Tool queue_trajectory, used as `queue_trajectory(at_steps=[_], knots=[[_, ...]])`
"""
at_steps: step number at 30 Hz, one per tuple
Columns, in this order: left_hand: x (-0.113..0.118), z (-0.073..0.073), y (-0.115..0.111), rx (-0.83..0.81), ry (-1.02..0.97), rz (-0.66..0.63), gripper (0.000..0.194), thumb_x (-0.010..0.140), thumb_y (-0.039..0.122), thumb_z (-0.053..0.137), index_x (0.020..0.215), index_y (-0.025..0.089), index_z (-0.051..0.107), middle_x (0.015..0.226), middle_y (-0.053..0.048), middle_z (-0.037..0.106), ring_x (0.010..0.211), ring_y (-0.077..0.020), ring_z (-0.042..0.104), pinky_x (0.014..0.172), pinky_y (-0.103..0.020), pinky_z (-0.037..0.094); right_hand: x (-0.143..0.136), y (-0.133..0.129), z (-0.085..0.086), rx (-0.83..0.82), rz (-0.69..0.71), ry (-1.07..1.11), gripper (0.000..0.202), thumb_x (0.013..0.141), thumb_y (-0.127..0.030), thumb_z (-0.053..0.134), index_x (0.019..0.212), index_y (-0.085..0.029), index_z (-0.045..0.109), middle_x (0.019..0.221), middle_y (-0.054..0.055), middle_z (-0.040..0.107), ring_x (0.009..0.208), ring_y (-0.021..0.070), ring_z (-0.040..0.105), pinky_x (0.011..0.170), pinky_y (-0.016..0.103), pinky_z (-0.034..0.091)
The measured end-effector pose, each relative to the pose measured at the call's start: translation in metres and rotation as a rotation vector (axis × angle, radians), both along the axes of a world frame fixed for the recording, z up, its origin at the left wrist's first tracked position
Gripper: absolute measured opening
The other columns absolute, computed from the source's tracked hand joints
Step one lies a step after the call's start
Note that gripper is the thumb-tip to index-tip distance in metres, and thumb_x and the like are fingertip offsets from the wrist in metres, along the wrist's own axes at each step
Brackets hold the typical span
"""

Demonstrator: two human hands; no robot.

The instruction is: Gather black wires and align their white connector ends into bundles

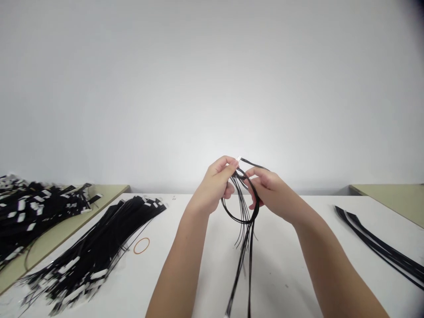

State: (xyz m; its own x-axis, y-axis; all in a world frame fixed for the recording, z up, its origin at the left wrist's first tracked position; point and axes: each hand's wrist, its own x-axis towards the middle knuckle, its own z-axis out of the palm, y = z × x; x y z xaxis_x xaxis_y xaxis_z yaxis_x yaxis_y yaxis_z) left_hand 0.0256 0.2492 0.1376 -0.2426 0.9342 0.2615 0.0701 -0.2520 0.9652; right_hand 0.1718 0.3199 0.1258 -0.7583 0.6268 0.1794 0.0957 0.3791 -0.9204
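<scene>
Above the middle of the white table, both hands hold a looped bundle of thin black wires (253, 216). My left hand (217, 179) is closed, its thumb and forefinger pinching the bundle beside a small white connector (239, 158). On the other side, my right hand (266, 187) has its fingers curled round the black wires at the loop's right. Loose wire ends hang below the loop, and two longer strands run down to the lower edge of the view. Part of the grip is hidden behind the fingers and wires.
A pile of black cables with white ends (96, 247) lies on the white table (159, 269) at left, beside an orange rubber band (141, 245). Another heap of cables (36, 212) covers the left side table. Long black cables (377, 245) lie at right. A pale wall (212, 79) stands behind.
</scene>
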Motion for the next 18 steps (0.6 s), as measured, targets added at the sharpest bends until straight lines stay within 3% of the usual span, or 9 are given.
queue_trajectory(at_steps=[4, 8, 14, 18], knots=[[0.002, 0.002, -0.006, -0.045, 0.131, 0.009, 0.03, 0.084, 0.052, 0.047, 0.084, 0.022, 0.047, 0.071, 0.003, 0.032, 0.042, -0.0001, 0.033, 0.039, -0.015, 0.022, 0.004, 0.009, 0.003, -0.053, -0.023, -0.002, 0.024, 0.087, -0.042, 0.047, 0.083, -0.019, 0.051, 0.067, -0.002, 0.04, 0.06, 0.0074, 0.042, 0.063, 0.028, 0.054], [0.003, 0.003, -0.007, -0.063, 0.176, 0.04, 0.03, 0.085, 0.052, 0.045, 0.083, 0.022, 0.046, 0.071, 0.003, 0.032, 0.042, -0.0001, 0.032, 0.039, -0.015, 0.022, 0.013, 0.015, 0.005, 0.027, -0.012, -0.067, 0.021, 0.084, -0.04, 0.051, 0.083, -0.019, 0.055, 0.069, -0.001, 0.037, 0.065, 0.0093, 0.042, 0.062, 0.026, 0.052], [0.0, 0.005, -0.009, -0.146, 0.234, -0.016, 0.031, 0.085, 0.054, 0.044, 0.083, 0.023, 0.043, 0.065, 0.004, 0.025, 0.043, -0.002, 0.031, 0.04, -0.014, 0.02, 0.026, 0.025, 0.009, 0.088, 0.066, -0.229, 0.021, 0.08, -0.04, 0.058, 0.079, -0.018, 0.058, 0.067, -0.001, 0.038, 0.063, 0.0093, 0.04, 0.061, 0.026, 0.051], [0.001, 0.006, -0.011, -0.18, 0.273, -0.047, 0.03, 0.086, 0.053, 0.041, 0.086, 0.023, 0.043, 0.066, 0.003, 0.038, 0.046, -0.0028, 0.032, 0.04, -0.014, 0.022, 0.03, 0.027, 0.012, 0.05, 0.084, -0.178, 0.025, 0.08, -0.042, 0.059, 0.075, -0.017, 0.058, 0.071, -0.001, 0.04, 0.066, 0.0092, 0.043, 0.063, 0.025, 0.052]])
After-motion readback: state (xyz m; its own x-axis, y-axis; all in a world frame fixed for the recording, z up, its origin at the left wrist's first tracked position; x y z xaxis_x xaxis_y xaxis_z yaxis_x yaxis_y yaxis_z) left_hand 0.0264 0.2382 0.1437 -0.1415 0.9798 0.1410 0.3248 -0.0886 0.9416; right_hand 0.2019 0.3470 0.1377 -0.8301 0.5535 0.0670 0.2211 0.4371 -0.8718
